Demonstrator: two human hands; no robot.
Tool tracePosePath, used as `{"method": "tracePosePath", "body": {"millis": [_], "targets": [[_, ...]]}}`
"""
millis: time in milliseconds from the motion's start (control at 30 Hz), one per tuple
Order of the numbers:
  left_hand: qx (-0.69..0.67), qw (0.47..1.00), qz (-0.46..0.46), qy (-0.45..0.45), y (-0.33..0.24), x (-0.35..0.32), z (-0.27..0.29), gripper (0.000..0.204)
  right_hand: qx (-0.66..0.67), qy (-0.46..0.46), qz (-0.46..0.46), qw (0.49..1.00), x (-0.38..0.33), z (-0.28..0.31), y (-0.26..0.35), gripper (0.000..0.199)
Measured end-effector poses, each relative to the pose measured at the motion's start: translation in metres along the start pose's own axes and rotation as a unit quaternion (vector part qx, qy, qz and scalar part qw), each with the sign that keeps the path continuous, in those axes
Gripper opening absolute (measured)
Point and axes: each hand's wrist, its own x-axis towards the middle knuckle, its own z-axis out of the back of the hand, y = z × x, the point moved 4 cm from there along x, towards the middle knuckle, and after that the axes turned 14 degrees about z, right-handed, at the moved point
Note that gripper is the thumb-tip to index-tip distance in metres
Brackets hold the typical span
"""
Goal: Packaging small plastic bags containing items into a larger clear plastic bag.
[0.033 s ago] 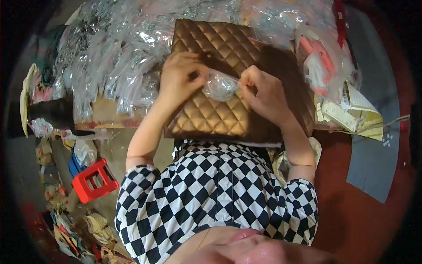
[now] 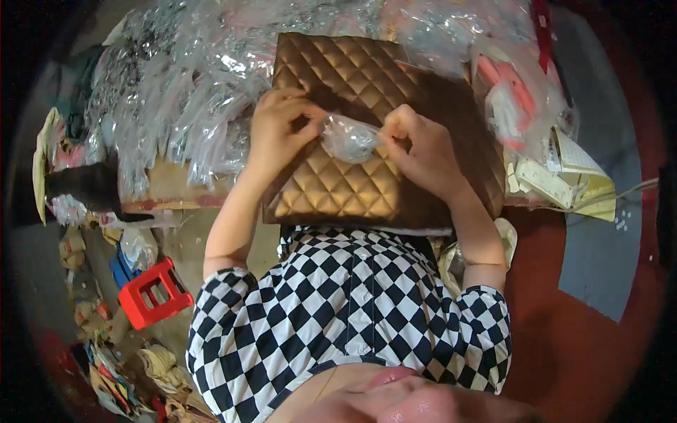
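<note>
The floor is the biggest thing in my view: reddish (image 2: 539, 310) on the right, a dull greyish tan on the left. A large grey sheet (image 2: 596, 261) curves down its right side in the fisheye. Across the top runs the surface, its tan front strip (image 2: 168, 182) bare at the left, with a worn reddish edge. A broad heap of clear plastic bags (image 2: 190, 84) buries most of it and spreads behind the brown quilted pad (image 2: 342, 190), whose near edge reaches past the surface's front edge.

The wearer's black-and-white checked garment (image 2: 352, 296) fills the lower middle. Loose scraps (image 2: 106, 377) litter the floor at lower left, near a tipped red plastic stool (image 2: 132, 303). At the surface's right end I make out a bag of pink and white pieces (image 2: 509, 99), and just below it a yellowish sheet (image 2: 599, 204).

The left hand (image 2: 282, 130) and the right hand (image 2: 427, 151) face each other over the pad, each with thumb and forefinger pinching one side of a small clear bag (image 2: 350, 141). I have that bag stretched between them; its contents I can't tell.
</note>
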Motion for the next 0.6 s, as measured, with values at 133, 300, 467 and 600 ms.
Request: {"method": "tracePosePath", "body": {"millis": [133, 300, 467, 600], "targets": [[-0.052, 0.998, -0.020, 0.007, -0.013, 0.002, -0.008, 0.010, 0.022, -0.048, -0.004, 0.999, -0.002, -0.008, -0.004, 0.026], [-0.020, 0.988, -0.153, 0.026, -0.061, -0.003, -0.027, 0.008, -0.079, 0.084, 0.026, 0.993, -0.032, -0.042, -0.028, 0.034], [-0.231, 0.973, 0.018, 0.025, -0.038, -0.011, -0.044, 0.030, -0.115, -0.069, -0.036, 0.990, -0.147, 0.079, 0.005, 0.028], [-0.050, 0.986, -0.002, 0.157, -0.009, -0.016, -0.066, 0.031, -0.139, -0.096, -0.362, 0.917, -0.261, 0.159, 0.021, 0.023]]}}
